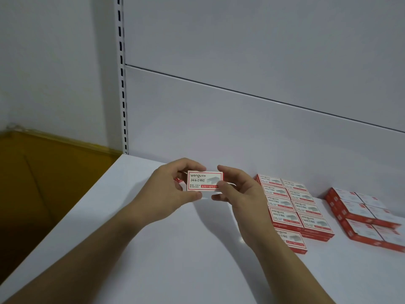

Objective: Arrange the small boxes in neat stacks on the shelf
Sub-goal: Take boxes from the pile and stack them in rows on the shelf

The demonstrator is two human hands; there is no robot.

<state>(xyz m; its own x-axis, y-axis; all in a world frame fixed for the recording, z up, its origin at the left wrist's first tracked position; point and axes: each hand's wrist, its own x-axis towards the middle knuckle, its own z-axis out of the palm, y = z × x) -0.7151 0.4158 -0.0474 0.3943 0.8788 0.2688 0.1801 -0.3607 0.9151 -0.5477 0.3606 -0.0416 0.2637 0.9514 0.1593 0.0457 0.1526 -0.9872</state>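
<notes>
I hold a small white and red staple box [205, 180] above the white shelf [166, 249], its printed face towards me. My left hand [168, 189] grips its left end and my right hand [238, 189] grips its right end. A bit of red shows behind my left fingers; I cannot tell what it is. To the right, several matching boxes lie in a two-column stacked block [293, 205], with one single box [290, 239] in front of it. Further right sits another stacked group of red and white boxes [363, 218].
The shelf's white back panel [241, 119] rises behind the boxes. A slotted upright [122, 84] runs up at the shelf's left end. Left of the shelf edge, lower down, stands an open brown cardboard carton [43, 183].
</notes>
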